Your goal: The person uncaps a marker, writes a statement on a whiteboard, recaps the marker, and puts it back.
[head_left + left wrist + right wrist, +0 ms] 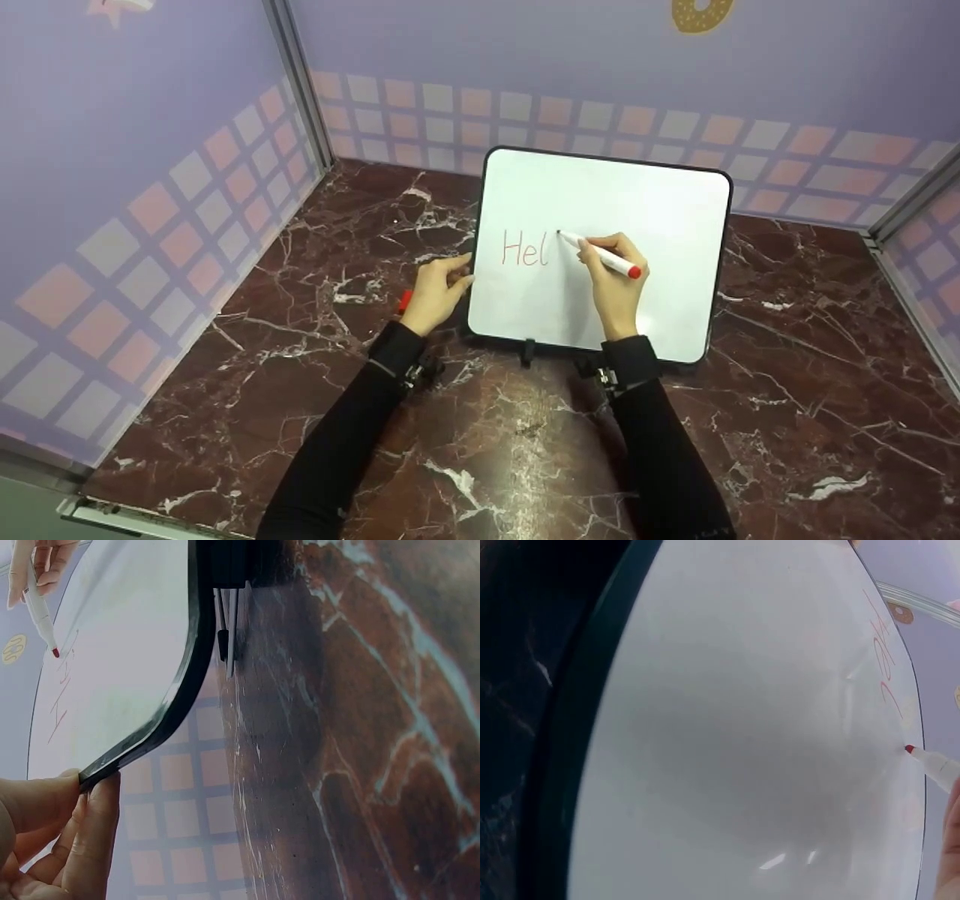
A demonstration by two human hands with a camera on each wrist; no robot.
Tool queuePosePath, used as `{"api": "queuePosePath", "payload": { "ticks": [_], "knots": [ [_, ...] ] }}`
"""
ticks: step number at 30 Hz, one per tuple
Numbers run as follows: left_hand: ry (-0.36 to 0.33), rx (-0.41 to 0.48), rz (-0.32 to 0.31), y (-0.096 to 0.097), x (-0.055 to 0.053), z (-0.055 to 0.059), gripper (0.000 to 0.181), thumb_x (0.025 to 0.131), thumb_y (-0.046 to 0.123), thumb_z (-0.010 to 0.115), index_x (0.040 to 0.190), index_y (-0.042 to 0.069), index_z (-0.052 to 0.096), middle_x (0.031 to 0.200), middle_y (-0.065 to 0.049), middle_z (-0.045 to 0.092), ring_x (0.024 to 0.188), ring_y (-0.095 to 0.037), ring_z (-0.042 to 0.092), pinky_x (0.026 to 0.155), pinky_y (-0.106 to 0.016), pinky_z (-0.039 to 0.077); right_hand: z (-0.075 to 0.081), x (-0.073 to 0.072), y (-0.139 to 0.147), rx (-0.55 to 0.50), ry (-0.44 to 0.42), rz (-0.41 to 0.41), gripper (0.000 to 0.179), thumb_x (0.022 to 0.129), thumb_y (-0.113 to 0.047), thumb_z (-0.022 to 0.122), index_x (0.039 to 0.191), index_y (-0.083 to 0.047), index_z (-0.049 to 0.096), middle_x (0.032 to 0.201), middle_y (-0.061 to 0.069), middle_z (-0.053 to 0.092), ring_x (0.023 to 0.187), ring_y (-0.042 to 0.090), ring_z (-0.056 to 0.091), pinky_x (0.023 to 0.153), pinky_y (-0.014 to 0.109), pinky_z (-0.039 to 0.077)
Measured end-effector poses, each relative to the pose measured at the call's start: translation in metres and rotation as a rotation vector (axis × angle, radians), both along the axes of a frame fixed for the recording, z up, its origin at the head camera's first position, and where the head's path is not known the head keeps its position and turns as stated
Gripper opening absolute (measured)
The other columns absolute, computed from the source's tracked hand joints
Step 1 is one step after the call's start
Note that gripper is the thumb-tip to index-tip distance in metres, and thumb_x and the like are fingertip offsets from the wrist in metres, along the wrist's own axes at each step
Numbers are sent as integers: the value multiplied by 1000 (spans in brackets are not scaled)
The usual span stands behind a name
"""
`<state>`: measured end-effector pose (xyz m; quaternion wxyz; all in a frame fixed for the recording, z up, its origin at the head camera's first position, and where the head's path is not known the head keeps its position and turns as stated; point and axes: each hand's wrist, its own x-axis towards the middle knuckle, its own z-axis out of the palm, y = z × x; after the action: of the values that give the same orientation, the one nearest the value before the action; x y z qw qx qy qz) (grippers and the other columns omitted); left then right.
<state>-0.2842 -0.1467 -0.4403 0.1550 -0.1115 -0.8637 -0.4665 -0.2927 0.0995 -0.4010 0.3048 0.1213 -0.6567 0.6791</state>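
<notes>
A whiteboard (600, 202) with a black frame stands tilted back on the table, with "Hel" in thin red letters (524, 248) on its left half. My right hand (619, 281) pinches a white marker (611, 259) with a red end. In the right wrist view its red tip (910, 749) is at the board's surface, just past the last letter; whether it touches I cannot tell. My left hand (436, 292) grips the board's left edge, and in the left wrist view thumb and fingers (94, 832) pinch the black frame (169, 716).
A small red object (405, 301) lies on the table beside my left hand, partly hidden by it. Black stand feet (528, 352) show under the board's lower edge. The dark red marbled table (300, 420) is bordered by purple walls (570, 52) with a checked band.
</notes>
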Motion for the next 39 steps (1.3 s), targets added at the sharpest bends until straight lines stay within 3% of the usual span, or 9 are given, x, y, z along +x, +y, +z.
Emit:
{"api": "queuePosePath", "payload": {
  "ticks": [8,14,24,39],
  "knots": [
    [-11,-6,4,1,0,0,38,91,-1,66,128,-7,62,99,-23,73,74,-33,72,70,-39,61,6,5,5,61,-74,18,17,85,10,66,73,18,58,60,-5,63,54,6,61,53,15,47],
    [-27,-6,-1,-1,-1,-1,38,92,0,65,130,-6,61,101,-23,73,76,-32,72,71,-39,61,12,10,8,109,-124,51,18,82,12,61,69,19,52,53,-5,58,47,7,57,47,14,42],
    [-11,-29,3,0,-2,-2,38,92,0,66,129,-6,61,100,-23,74,73,-31,72,70,-39,60,11,6,19,30,-103,-17,21,84,10,61,68,15,49,57,-7,59,49,10,57,47,16,37],
    [-12,-24,1,0,-2,-2,38,92,1,66,129,-6,61,96,-22,74,74,-32,71,70,-39,60,12,6,21,29,-71,-54,22,84,12,59,67,19,46,56,-6,55,47,7,55,49,15,42]
  ]
}}
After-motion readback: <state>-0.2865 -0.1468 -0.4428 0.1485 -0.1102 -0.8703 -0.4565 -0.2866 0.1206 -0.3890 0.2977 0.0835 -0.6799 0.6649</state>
